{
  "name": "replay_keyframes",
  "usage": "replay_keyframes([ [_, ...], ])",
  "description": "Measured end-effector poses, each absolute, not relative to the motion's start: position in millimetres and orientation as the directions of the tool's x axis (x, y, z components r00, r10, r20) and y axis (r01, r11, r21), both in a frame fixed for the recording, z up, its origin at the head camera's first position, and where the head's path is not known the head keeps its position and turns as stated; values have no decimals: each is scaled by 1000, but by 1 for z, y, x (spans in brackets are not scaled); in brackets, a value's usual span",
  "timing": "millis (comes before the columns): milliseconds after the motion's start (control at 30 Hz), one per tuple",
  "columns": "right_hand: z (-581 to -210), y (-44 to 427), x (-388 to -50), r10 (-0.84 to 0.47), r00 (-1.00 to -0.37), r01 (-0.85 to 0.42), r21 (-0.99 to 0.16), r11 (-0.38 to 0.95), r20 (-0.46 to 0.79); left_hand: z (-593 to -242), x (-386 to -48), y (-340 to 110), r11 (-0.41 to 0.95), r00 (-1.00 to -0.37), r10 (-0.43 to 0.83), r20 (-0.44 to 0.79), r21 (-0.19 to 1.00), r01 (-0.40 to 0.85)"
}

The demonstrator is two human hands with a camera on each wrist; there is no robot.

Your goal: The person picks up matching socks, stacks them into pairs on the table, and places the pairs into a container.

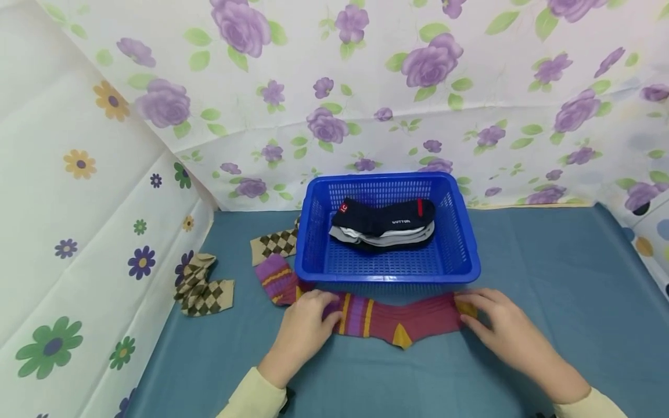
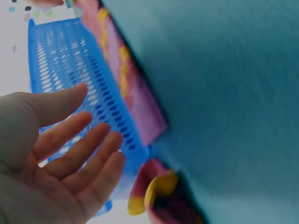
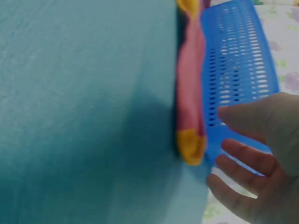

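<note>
- A striped sock, red with purple and yellow bands, is laid out flat across the lower middle of the frame in the head view, just below the basket; its cuff is turned to the left, its yellow toe to the right.
- The left hand is held at the cuff end, and part of the cuff is hidden by it in the head view.
- In the left wrist view its fingers are seen released, loosely bent and spread, with nothing grasped.
- The right hand is held at the toe end; in the right wrist view its fingers are likewise released and parted, and the toe is seen just beside them.
- A second striped sock is left of the basket's lower left corner, its other end partly hidden near the left hand.
- A checked sock is crumpled at the left of the frame; another checked sock is partly covered by the basket.
- Dark, white and grey socks are stacked inside the basket.
- Everything is carried by a blue-green surface, bordered by flowered sheets.
</note>
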State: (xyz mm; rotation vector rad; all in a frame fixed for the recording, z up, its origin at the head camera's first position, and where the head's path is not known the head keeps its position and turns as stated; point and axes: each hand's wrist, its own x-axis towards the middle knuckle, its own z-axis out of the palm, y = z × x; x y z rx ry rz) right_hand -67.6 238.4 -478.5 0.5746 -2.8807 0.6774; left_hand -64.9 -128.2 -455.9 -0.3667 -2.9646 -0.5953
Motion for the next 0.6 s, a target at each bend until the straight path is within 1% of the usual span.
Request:
replay_keyframes([
  [167, -459, 234, -62, -318, -885, -436, -368, 821, 339, -437, -64, -142, 897, -925, 134, 356, 352, 266],
  [300, -450, 228, -59, -346, -864, -468, -328, 821, 366, -428, -68, -154, 902, -890, 46, 453, 364, 231],
  [467, -453, 225, -55, -373, -855, -481, -283, 830, 360, -430, -75, -169, 909, -876, -38, 481, 380, 170],
  [600, -454, 225, -53, -368, -857, -471, -255, 845, 361, -437, -79, -181, 917, -902, -30, 430, 371, 146],
])
